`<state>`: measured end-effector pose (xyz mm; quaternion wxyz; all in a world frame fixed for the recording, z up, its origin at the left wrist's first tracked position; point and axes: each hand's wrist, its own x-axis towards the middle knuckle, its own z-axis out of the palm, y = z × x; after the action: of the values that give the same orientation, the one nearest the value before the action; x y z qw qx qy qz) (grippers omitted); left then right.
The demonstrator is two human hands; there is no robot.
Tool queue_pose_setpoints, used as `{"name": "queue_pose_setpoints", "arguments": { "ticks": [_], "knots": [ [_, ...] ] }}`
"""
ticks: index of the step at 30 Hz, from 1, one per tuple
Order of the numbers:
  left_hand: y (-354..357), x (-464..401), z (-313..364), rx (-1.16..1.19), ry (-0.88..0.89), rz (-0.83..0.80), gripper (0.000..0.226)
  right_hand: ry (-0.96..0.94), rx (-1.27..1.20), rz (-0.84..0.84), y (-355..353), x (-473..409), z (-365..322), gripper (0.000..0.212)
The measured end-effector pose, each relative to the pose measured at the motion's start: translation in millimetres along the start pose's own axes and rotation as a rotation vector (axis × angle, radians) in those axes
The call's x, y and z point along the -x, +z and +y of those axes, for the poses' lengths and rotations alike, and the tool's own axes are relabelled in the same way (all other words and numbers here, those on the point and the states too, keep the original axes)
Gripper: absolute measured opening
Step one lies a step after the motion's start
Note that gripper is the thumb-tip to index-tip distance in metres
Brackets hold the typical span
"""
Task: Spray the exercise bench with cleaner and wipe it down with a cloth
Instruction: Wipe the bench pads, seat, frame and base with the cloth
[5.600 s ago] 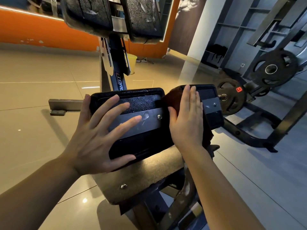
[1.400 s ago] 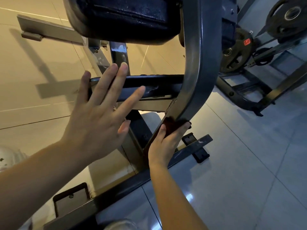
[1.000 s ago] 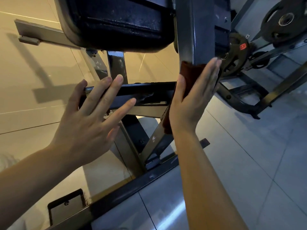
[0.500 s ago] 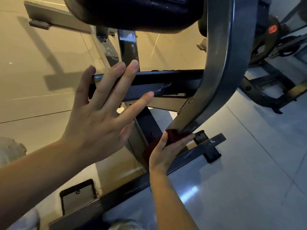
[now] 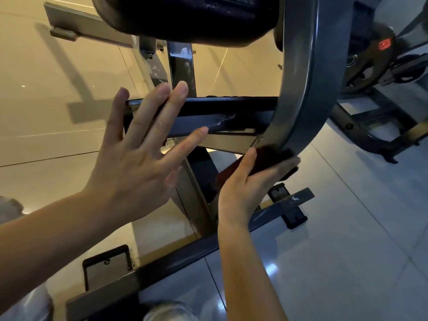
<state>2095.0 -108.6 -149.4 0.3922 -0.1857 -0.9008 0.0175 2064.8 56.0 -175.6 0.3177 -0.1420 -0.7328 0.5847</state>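
Looking down from the head camera, the underside of the exercise bench fills the upper frame: a broad, curved support of dull grey painted steel sweeps down from the top right, and above it sits a black padded cushion with a grained vinyl skin and a rounded edge.

The right hand is cupped around a dark reddish-brown cloth, thumb on the near side and fingers wrapped beneath, pressing the soft, bunched fabric against the lower end of the curved support. How far the cloth wraps behind the steel cannot be told from this angle.

The left hand is spread wide with straight fingers, holding nothing. It lies across the end of a flat, horizontal black bar whose finish looks chipped or scuffed near its middle; whether the palm actually bears on the bar is uncertain, as the hand covers the contact.

Behind the bar a glossy dark square-section post rises to the cushion. Below, a long flat base rail of dark metal runs diagonally across the floor, ending in a black rectangular foot cap; a second framed plate lies near its lower left.

The floor is of large polished tiles, glossy enough to show reflections. At far right, a round black weight plate bearing a small red label sits on neighbouring equipment, well apart from the hands.
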Motion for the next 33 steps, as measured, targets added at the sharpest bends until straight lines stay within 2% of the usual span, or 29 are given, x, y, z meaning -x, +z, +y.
{"name": "queue_pose_setpoints", "arguments": {
  "ticks": [4,6,8,10,11,13,14,16,20,23,27,30,33],
  "knots": [
    [1.2,0.0,0.3,-0.019,-0.007,0.007,0.068,-0.365,0.010,-0.011,-6.9,-16.0,-32.5,0.071],
    [1.5,-1.0,0.1,-0.018,0.000,0.005,0.068,-0.403,-0.051,-0.031,-12.1,-27.1,-31.5,0.063],
    [2.0,-0.7,-0.3,-0.023,-0.004,0.008,0.068,-0.380,-0.079,-0.050,-18.8,-31.3,-23.1,0.065],
    [2.4,0.0,-0.4,-0.040,-0.014,0.017,0.068,-0.383,-0.089,-0.002,-25.1,-30.2,-14.8,0.066],
    [3.0,-0.1,-0.2,-0.046,-0.014,0.021,0.067,-0.385,-0.103,0.034,-26.2,-30.0,-11.7,0.059],
    [3.9,-0.8,-0.5,-0.051,-0.011,0.024,0.067,-0.326,-0.112,0.082,-27.5,-26.6,-6.6,0.044],
    [4.3,-1.0,-0.2,-0.049,-0.011,0.020,0.066,-0.307,-0.081,0.096,-28.6,-23.7,-3.3,0.043],
    [4.0,-1.0,0.7,-0.036,-0.021,0.007,0.066,-0.259,-0.011,0.080,-31.1,-13.7,6.6,0.048],
    [3.6,-1.4,2.2,-0.025,-0.038,0.011,0.059,0.021,0.051,-0.024,-26.6,18.8,31.7,0.061],
    [5.7,-0.9,2.2,-0.025,-0.043,0.017,0.058,0.171,0.143,-0.050,-21.2,38.6,54.5,0.065],
    [11.3,1.2,-9.0,-0.081,0.017,0.027,0.056,0.382,0.143,-0.052,-14.3,50.8,66.9,0.066],
    [13.7,1.5,-8.3,-0.093,0.009,0.032,0.057,0.356,0.124,-0.025,-16.2,47.7,57.9,0.063],
    [15.6,0.6,-8.3,-0.115,0.018,0.032,0.060,0.235,0.062,0.034,-14.6,35.1,40.5,0.064]
  ]
}}
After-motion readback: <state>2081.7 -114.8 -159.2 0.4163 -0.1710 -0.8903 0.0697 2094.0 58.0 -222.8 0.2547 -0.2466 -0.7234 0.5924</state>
